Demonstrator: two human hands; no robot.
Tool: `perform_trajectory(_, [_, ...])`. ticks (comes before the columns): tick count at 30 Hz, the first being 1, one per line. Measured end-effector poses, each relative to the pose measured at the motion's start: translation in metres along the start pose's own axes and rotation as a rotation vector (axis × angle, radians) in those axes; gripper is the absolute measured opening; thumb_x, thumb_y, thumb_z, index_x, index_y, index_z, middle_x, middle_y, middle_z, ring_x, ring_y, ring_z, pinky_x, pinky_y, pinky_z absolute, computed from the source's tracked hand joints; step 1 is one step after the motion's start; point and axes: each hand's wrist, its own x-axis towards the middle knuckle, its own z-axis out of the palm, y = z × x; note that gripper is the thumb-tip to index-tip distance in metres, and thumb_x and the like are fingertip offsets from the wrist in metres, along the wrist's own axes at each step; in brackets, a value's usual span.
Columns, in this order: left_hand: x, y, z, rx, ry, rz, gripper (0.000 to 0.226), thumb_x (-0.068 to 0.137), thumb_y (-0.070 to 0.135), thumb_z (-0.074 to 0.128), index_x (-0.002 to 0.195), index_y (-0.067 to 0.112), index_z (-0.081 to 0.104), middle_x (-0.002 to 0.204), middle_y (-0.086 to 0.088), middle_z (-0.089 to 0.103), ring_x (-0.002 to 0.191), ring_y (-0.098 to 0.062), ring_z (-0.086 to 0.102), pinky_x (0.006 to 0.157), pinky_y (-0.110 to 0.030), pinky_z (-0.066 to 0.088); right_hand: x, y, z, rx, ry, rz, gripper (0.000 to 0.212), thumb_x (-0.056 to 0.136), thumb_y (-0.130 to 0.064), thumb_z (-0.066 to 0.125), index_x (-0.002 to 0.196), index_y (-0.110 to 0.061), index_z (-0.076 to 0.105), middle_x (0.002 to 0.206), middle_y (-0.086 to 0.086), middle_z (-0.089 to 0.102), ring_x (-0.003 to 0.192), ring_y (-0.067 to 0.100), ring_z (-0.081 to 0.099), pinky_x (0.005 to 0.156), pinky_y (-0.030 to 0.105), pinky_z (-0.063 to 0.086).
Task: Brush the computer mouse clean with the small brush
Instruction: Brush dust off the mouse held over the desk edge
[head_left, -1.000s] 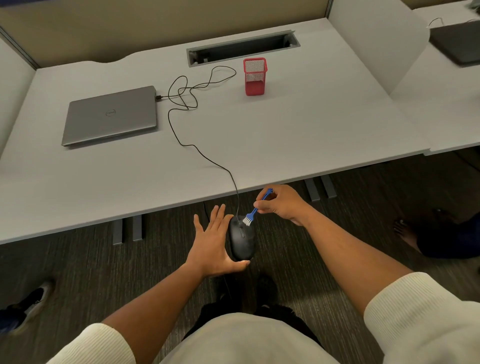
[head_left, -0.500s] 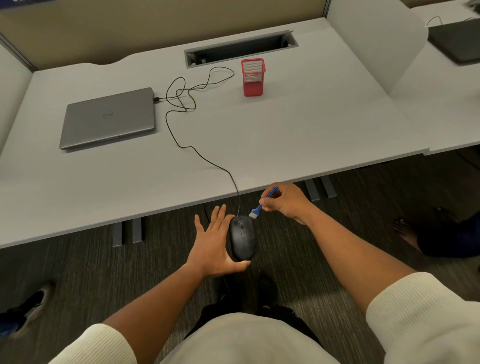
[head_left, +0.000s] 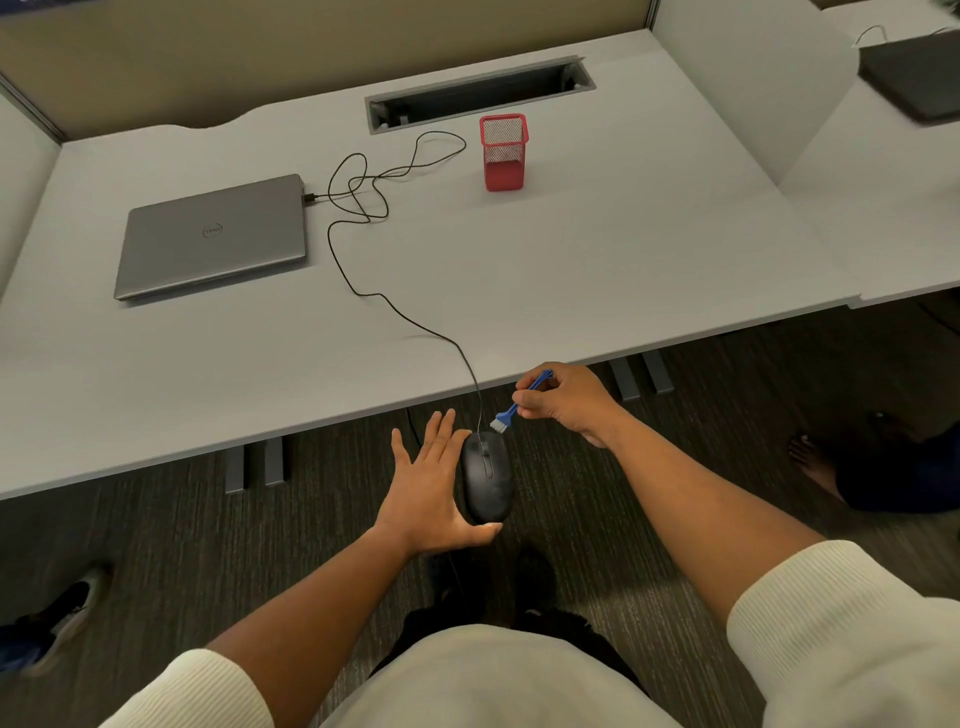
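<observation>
Head view looks down past cream sleeves at both hands held out in front of the desk (head_left: 571, 291) edge, over dark carpet. Left hand (head_left: 431, 488) is spread flat, fingers straight and pointing toward 12 o'clock, with the black computer mouse (head_left: 487, 480) lying against its palm side and the thumb tucked under the mouse's rear end at 6 o'clock. Right hand (head_left: 569, 402), at about 1 o'clock from the mouse, has its fingers curled and pinches the blue handle of the small brush (head_left: 511, 410); the handle slants up toward 1 o'clock and the white bristles point down at the mouse's front end, right beside the cable (head_left: 363, 291), though contact is hard to judge from this angle. That cable runs up over the desk in loose loops to a closed grey laptop (head_left: 213, 239) at 10 o'clock. A red mesh pen cup (head_left: 504, 153) stands upright at 12 o'clock, well apart from the hands
</observation>
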Motion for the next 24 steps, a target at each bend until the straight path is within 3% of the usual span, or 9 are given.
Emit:
perform_trajectory(4, [0.002, 0.002, -0.001, 0.01, 0.002, 0.007, 0.129, 0.061, 0.095, 0.053, 0.158, 0.019, 0.016, 0.169, -0.004, -0.003, 0.152, -0.015, -0.022, 0.116, -0.061, -0.021, 0.0, -0.002, 0.006, 0.077, -0.064, 0.018, 0.022, 0.082, -0.005, 0.078, 0.102, -0.007, 0.07, 0.103, 0.013, 0.071, 0.091, 0.019, 0.074, 0.073, 0.025, 0.061])
perform_trajectory(10, [0.001, -0.001, -0.003, 0.051, -0.024, 0.004, 0.13, 0.06, 0.097, 0.051, 0.158, 0.019, 0.014, 0.169, -0.004, -0.006, 0.151, -0.014, -0.024, 0.115, -0.059, -0.024, 0.005, -0.001, 0.005, -0.037, 0.075, 0.0, 0.017, 0.085, -0.007, 0.076, 0.101, -0.007, 0.069, 0.098, 0.01, 0.07, 0.088, 0.017, 0.071, 0.075, 0.024, 0.061])
perform_trajectory(15, [0.002, -0.001, -0.005, 0.054, -0.025, 0.006, 0.13, 0.061, 0.096, 0.052, 0.159, 0.019, 0.014, 0.169, -0.004, -0.005, 0.152, -0.015, -0.022, 0.116, -0.06, -0.022, 0.002, -0.003, -0.001, 0.063, -0.089, 0.044, 0.023, 0.082, -0.005, 0.078, 0.103, -0.006, 0.071, 0.104, 0.011, 0.072, 0.093, 0.019, 0.074, 0.073, 0.023, 0.06])
perform_trajectory(21, [0.001, -0.002, -0.007, 0.04, -0.022, 0.014, 0.129, 0.061, 0.096, 0.052, 0.158, 0.021, 0.013, 0.169, -0.003, -0.007, 0.151, -0.013, -0.025, 0.116, -0.06, -0.023, 0.002, 0.006, -0.005, 0.035, 0.007, 0.044, 0.014, 0.083, -0.005, 0.077, 0.096, -0.009, 0.071, 0.099, 0.011, 0.071, 0.091, 0.018, 0.072, 0.075, 0.024, 0.061])
perform_trajectory(24, [0.001, -0.003, -0.007, 0.048, -0.017, 0.017, 0.129, 0.061, 0.096, 0.052, 0.158, 0.02, 0.013, 0.169, -0.003, -0.008, 0.15, -0.013, -0.026, 0.115, -0.058, -0.025, -0.002, 0.007, -0.011, 0.114, -0.114, 0.058, 0.017, 0.08, -0.003, 0.079, 0.095, -0.008, 0.073, 0.098, 0.011, 0.073, 0.093, 0.021, 0.074, 0.08, 0.029, 0.061])
